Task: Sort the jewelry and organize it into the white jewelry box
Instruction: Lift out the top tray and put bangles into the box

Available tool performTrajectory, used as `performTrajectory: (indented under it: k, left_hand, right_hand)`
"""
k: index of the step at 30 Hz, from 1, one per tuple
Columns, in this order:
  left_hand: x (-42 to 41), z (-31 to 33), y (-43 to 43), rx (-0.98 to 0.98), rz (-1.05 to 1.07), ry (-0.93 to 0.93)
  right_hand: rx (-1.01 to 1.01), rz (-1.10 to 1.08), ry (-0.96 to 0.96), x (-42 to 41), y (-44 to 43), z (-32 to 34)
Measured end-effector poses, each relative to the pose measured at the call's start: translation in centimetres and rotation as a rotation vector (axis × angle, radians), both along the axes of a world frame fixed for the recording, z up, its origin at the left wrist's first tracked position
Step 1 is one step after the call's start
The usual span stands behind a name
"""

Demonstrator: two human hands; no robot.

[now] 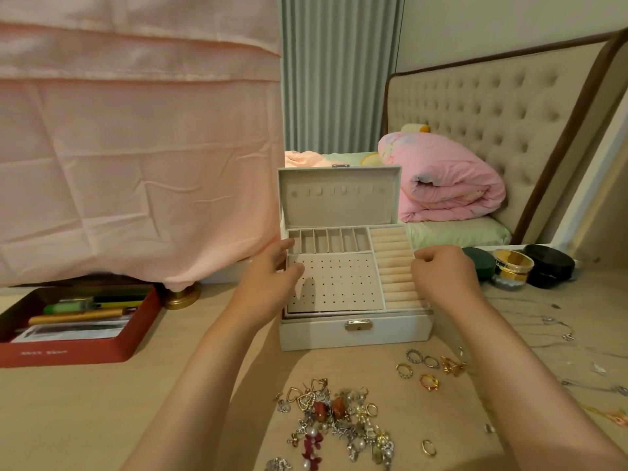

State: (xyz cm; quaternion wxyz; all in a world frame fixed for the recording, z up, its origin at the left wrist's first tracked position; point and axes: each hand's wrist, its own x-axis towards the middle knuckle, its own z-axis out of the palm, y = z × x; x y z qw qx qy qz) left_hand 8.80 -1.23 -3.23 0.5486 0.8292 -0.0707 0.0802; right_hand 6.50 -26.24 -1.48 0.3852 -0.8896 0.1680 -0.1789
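– While a person's two hands bracket the white jewelry box [353,334] on the bench [85,419], what lies farthest to its left?

– Far left of the box sits a red tray [78,350] holding pens and papers. Between tray and box, a brass lamp base [181,295] shows under the hem of a pink cloth [136,147] that hangs behind and to the left of the box.

– And the hands?

– The left hand [272,277] grips the box's left wall, fingers at the rim and thumb over the perforated earring panel [343,283]. The box stands with its lid upright and its metal latch toward the camera. A row of small compartments runs along its back, and ring rolls [394,266] run down its right side. The right hand [441,270] clasps the right wall, fingers curled at the edge beside those rolls.

– Where is the jewelry?

– Directly in front of the box, a tangled pile of earrings and charms [339,423] lies on the bench. In front and to the right, several rings [428,368] lie apart from one another. Right of the box, thin chains [550,321] are spread out. Behind them stand three round containers side by side: green [481,263], gold [513,265] and black [550,265]. Behind the box, a rolled pink quilt [448,185] rests on a bed.
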Motion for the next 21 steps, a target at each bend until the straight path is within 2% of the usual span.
performTrajectory:
  k: [3,8,14,17,21]
  left_hand:
    - [-0.3,-0.3,-0.3,-0.02,0.006,-0.018]
    - [-0.6,1.0,-0.7,-0.102,0.016,-0.127]
    - [-0.2,-0.6,-0.3,0.229,-0.019,0.038]
    - [-0.1,-1.1,-0.4,0.418,0.009,0.022]
    - [0.2,-1.1,-0.4,0.495,0.05,0.019]
  right_hand:
    - [-0.017,0.0,0.005,-0.4,0.7,-0.3]
    - [0.075,-0.048,-0.081,-0.9,1.0,0.4]
    - [-0.032,0.066,-0.002,0.3,0.3,-1.2]
    - [-0.071,0.069,0.003,1.5,0.0,-2.7]
    - [-0.151,0.042,0.003,2.1,0.3,-3.6]
